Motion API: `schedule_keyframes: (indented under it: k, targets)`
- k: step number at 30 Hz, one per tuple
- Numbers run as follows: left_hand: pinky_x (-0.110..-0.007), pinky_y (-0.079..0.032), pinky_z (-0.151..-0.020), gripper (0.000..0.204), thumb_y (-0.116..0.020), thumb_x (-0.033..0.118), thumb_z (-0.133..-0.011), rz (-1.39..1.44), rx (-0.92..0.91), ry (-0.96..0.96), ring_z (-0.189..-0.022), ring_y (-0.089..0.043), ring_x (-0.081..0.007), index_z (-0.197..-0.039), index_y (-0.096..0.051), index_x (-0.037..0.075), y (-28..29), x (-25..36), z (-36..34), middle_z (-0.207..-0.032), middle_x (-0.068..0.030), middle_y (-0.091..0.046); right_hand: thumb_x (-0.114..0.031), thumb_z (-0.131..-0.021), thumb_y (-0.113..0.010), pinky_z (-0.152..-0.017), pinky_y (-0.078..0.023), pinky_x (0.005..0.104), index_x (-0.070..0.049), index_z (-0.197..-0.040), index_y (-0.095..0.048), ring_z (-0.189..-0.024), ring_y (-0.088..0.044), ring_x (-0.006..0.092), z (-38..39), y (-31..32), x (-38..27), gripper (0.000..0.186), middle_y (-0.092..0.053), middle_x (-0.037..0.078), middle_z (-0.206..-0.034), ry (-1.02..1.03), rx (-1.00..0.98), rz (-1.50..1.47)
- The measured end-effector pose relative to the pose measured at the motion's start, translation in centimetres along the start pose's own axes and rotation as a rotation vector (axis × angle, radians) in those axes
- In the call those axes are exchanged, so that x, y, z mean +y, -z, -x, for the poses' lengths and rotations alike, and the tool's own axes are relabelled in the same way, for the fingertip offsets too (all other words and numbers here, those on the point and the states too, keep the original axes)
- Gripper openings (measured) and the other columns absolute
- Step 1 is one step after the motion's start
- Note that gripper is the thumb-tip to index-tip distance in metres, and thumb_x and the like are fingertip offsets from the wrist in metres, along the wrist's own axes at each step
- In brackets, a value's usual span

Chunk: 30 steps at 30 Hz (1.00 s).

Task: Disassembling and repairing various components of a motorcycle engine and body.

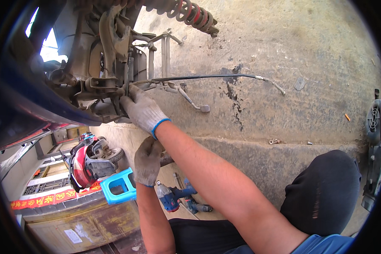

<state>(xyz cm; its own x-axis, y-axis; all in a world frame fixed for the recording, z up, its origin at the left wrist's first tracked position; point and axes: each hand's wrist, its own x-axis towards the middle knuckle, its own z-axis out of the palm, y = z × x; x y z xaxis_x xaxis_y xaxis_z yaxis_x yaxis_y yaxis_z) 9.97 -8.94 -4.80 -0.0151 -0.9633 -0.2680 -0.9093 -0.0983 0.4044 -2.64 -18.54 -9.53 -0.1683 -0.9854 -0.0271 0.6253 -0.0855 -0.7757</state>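
Observation:
My right hand [142,108], in a grey glove with a blue cuff, reaches into the dusty metal underside of a motor scooter [108,51], fingers closed near the end of a black cable [199,77]; what they grip is hard to make out. The cable stretches rightward to a frayed-looking pale end. My left hand [146,163], also gloved, is lower, curled beneath my right forearm, its hold partly hidden. A coil-spring shock [186,12] sticks out above, and a stand with a pedal [204,109] lies below the cable.
A blue plastic stool [116,197], cordless power tools [173,197] and my bent knee [321,190] are low in view. A red scooter [86,163] stands at left before a building with red banners. Small hardware [274,141] lies on the concrete; a grille-covered part [372,118] sits far right.

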Motion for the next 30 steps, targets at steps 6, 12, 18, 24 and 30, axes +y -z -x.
schedule_keyframes:
  k: [6,12,18,24,30]
  targets:
    - [-0.032,-0.054,-0.077,0.032,-0.064,0.021,-0.103,0.052,0.002,0.0,-0.084,-0.068,-0.015,-0.122,-0.07,-0.003,-0.2,-0.5,-0.2,-0.099,-0.0098,-0.076,-0.034,-0.102,-0.055,-0.111,-0.048,0.0471,-0.011,-0.146,-0.061,-0.131,-0.064,0.0435,0.5,0.5,-0.8,0.05,-0.069,0.026,-0.136,-0.028,-0.004,0.003]
    - [-0.035,-0.056,-0.082,0.03,-0.063,0.019,-0.102,0.076,0.01,-0.043,-0.091,-0.072,-0.02,-0.121,-0.07,-0.004,-0.3,-1.5,-0.7,-0.101,-0.0136,-0.077,-0.035,-0.102,-0.056,-0.112,-0.048,0.0474,-0.012,-0.149,-0.06,-0.132,-0.063,0.0437,0.5,0.7,-1.1,0.052,-0.069,0.026,-0.138,-0.06,-0.032,0.035]
    - [-0.036,-0.056,-0.083,0.03,-0.063,0.019,-0.102,0.061,0.002,-0.064,-0.092,-0.073,-0.0208,-0.121,-0.071,-0.003,-0.2,-1.8,-0.8,-0.102,-0.0147,-0.077,-0.038,-0.101,-0.058,-0.114,-0.046,0.0507,-0.008,-0.144,-0.061,-0.133,-0.06,0.0469,0.4,0.5,-0.7,0.052,-0.067,0.027,-0.14,-0.068,-0.017,0.011]
    - [-0.034,-0.056,-0.08,0.032,-0.063,0.021,-0.103,0.078,-0.001,-0.017,-0.086,-0.071,-0.0177,-0.124,-0.071,-0.002,-0.2,-1.4,-0.6,-0.1,-0.0125,-0.076,-0.038,-0.101,-0.057,-0.113,-0.046,0.0515,-0.007,-0.143,-0.061,-0.133,-0.06,0.0478,0.1,0.4,-0.6,0.052,-0.066,0.029,-0.14,-0.024,-0.01,0.025]
    - [-0.033,-0.056,-0.075,0.034,-0.063,0.022,-0.104,0.117,-0.01,-0.025,-0.083,-0.069,-0.0163,-0.127,-0.07,-0.003,-0.3,-1.2,-0.7,-0.097,-0.0107,-0.075,-0.036,-0.1,-0.058,-0.113,-0.047,0.0518,-0.006,-0.14,-0.062,-0.132,-0.06,0.0489,0.4,0.8,-0.9,0.05,-0.065,0.031,-0.138,-0.024,-0.017,-0.017]
